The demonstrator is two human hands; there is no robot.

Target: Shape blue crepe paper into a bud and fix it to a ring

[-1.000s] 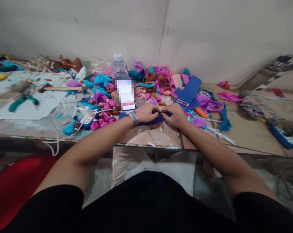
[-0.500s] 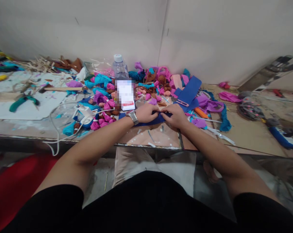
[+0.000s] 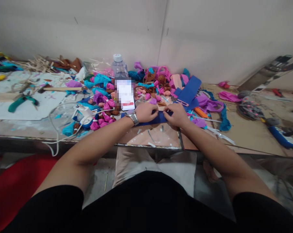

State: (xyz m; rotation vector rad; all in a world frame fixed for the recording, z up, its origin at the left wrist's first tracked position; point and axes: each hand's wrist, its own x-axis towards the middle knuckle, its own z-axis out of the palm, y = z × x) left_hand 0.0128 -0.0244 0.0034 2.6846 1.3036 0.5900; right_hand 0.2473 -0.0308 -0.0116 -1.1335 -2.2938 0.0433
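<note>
A dark blue strip of crepe paper or cloth (image 3: 154, 121) lies on the bench edge under both hands. My left hand (image 3: 147, 111), with a metal watch on the wrist, has its fingers curled closed on the strip's upper edge. Just to the right, my right hand (image 3: 174, 115) pinches the same strip between thumb and fingers. A small gap separates the two hands. Beyond my right hand lie wider blue strips (image 3: 188, 92) with a pink scissor-like handle (image 3: 182, 102) on them. My fingertips are partly hidden.
Twisted pink, purple, brown and teal pieces (image 3: 105, 123) cover the bench. A phone (image 3: 127, 95) leans before a bottle (image 3: 119, 66); a white cable (image 3: 56, 129) hangs over the front edge. Green pliers (image 3: 22, 103) and a hammer (image 3: 63, 88) lie left; an orange-handled tool (image 3: 201, 112) is right.
My right hand has shifted slightly right, widening the gap between the hands. More of the blue strip shows between them. My left hand stays about where it was.
</note>
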